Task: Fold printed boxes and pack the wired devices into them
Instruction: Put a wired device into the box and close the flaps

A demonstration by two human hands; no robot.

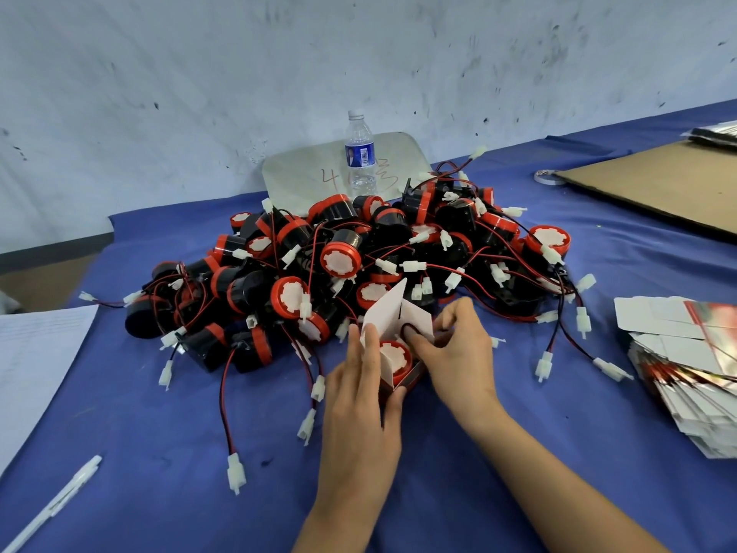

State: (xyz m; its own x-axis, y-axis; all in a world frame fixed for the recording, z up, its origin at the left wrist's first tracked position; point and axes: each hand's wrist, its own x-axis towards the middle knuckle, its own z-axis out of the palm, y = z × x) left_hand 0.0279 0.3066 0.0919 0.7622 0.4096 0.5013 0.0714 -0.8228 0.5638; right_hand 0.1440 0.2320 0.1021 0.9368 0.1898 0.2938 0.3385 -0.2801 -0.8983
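One paper sheet (pixel 36 373) and a pen (pixel 60 500) lie at the left of the blue counter (pixel 159 453). Next comes the pile (pixel 339 257) of black-and-red devices, their wires and white plugs tangled together. Just in front of the pile, the left hand (pixel 359 401) clasps the box (pixel 387 309) from its left side, fingers up the wall and thumb at the near corner, with the flaps standing open. One device (pixel 393 355) already sits inside, red face up. The right hand (pixel 458 353) is curled on the box's right flap, thumb seemingly pushing a dark wire loop down; the exact grip is hard to read. Far right, a fanned stack (pixel 686 373) of flat boxes waits. The box is thin card, light and easily creased, so it is best held by its walls near the corners. The device looks rigid and compact, best taken by its round body, while the springy wire will likely try to pop out before the flaps close.
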